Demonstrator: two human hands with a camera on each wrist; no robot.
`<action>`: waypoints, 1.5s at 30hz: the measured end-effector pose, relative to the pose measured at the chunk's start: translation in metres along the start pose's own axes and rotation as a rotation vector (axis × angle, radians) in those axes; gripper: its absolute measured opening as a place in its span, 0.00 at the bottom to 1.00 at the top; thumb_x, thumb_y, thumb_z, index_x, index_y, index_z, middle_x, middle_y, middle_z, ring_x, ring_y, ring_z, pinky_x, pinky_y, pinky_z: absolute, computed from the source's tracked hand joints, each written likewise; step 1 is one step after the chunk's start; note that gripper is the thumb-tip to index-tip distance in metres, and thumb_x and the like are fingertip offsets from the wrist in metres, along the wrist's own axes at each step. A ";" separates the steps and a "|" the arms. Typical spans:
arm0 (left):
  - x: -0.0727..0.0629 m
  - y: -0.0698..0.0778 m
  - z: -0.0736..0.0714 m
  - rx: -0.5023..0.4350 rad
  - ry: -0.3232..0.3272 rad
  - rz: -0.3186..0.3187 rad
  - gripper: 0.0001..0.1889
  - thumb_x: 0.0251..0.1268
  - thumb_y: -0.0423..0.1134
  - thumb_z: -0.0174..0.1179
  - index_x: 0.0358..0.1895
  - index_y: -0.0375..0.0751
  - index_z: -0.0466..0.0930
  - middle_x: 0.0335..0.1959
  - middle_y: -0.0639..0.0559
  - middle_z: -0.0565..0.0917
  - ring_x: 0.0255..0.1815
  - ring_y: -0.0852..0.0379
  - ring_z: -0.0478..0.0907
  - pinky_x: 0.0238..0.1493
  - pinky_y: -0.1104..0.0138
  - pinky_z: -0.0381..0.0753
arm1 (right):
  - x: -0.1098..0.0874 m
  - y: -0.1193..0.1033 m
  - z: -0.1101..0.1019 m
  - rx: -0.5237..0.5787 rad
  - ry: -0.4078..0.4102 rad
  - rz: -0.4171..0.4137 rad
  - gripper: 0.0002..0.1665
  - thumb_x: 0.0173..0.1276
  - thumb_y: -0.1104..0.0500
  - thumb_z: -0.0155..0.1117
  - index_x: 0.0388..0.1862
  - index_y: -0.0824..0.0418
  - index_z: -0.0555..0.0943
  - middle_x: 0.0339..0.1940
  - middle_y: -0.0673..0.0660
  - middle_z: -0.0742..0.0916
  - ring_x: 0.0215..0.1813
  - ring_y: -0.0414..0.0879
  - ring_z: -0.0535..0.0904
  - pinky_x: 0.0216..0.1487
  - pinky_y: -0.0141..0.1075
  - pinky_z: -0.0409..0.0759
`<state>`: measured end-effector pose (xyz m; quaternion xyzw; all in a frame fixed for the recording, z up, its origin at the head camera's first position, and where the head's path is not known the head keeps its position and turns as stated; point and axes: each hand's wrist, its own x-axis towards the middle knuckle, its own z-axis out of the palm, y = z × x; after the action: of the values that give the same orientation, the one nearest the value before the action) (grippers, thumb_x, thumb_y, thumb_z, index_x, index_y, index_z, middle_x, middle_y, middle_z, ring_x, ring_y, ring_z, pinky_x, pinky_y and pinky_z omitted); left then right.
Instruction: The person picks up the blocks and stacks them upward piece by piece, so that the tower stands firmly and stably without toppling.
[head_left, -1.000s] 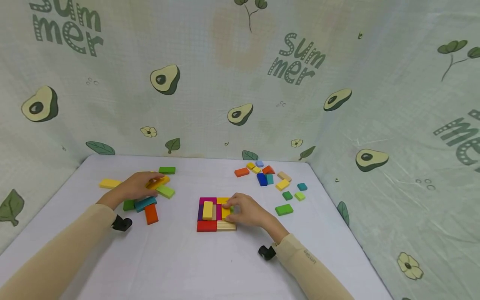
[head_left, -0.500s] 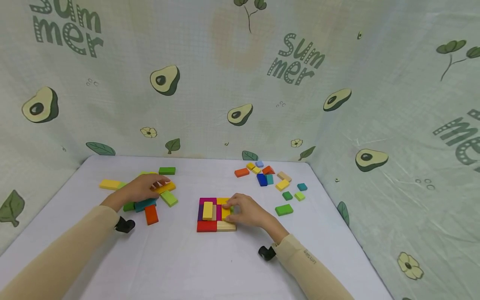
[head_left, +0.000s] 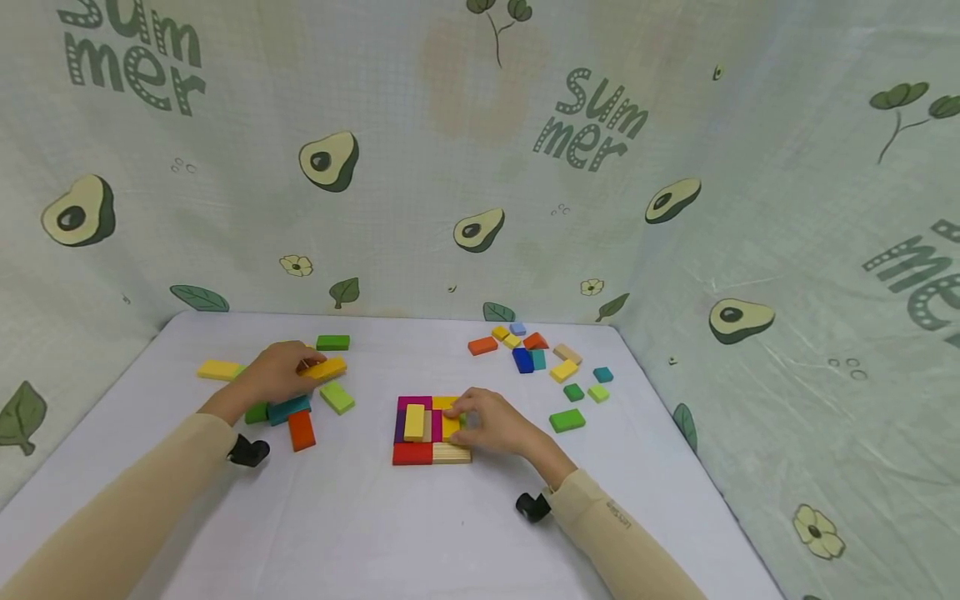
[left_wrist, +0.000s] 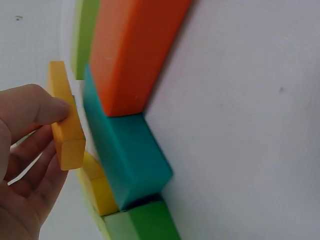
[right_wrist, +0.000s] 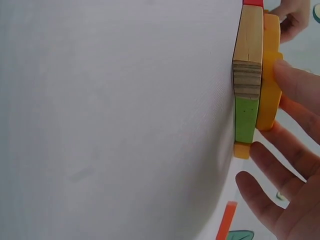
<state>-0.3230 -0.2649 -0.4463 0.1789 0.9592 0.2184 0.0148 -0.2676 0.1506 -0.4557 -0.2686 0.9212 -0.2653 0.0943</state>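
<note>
My left hand [head_left: 276, 372] pinches a yellow-orange block [head_left: 326, 369] between thumb and fingers, over a loose pile at the left of the table. In the left wrist view the block [left_wrist: 67, 120] appears raised beside a teal block [left_wrist: 127, 155] and an orange block [left_wrist: 132, 55]. At the centre lies a flat square of blocks, with a red block [head_left: 412, 453] and a bare wood block [head_left: 452, 453] along its near side. My right hand [head_left: 497, 423] grips a yellow block [right_wrist: 270, 92] on top of its right part. A pale yellow block [head_left: 414, 422] lies on its left part.
A lime block [head_left: 337, 397] and a green block [head_left: 332, 342] lie near the left pile. Several small blocks, among them a blue block [head_left: 522, 360] and a green block [head_left: 567, 420], are scattered at the right. A printed cloth hangs behind the table.
My left hand has drawn the yellow-orange block out of the pile, shifting right and then slightly up. The lime block beside it has turned and slid nearer. My right hand has stayed still.
</note>
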 end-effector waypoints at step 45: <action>0.019 0.139 0.065 -0.113 -0.080 0.313 0.19 0.66 0.31 0.71 0.60 0.45 0.88 0.52 0.55 0.88 0.51 0.57 0.81 0.60 0.58 0.86 | -0.007 -0.002 0.004 0.197 0.117 -0.051 0.36 0.69 0.54 0.79 0.74 0.51 0.77 0.69 0.52 0.82 0.62 0.50 0.84 0.64 0.44 0.85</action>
<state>-0.2871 -0.1145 -0.4452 0.3337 0.9045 0.2642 0.0288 -0.2593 0.1513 -0.4577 -0.2656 0.8874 -0.3721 0.0595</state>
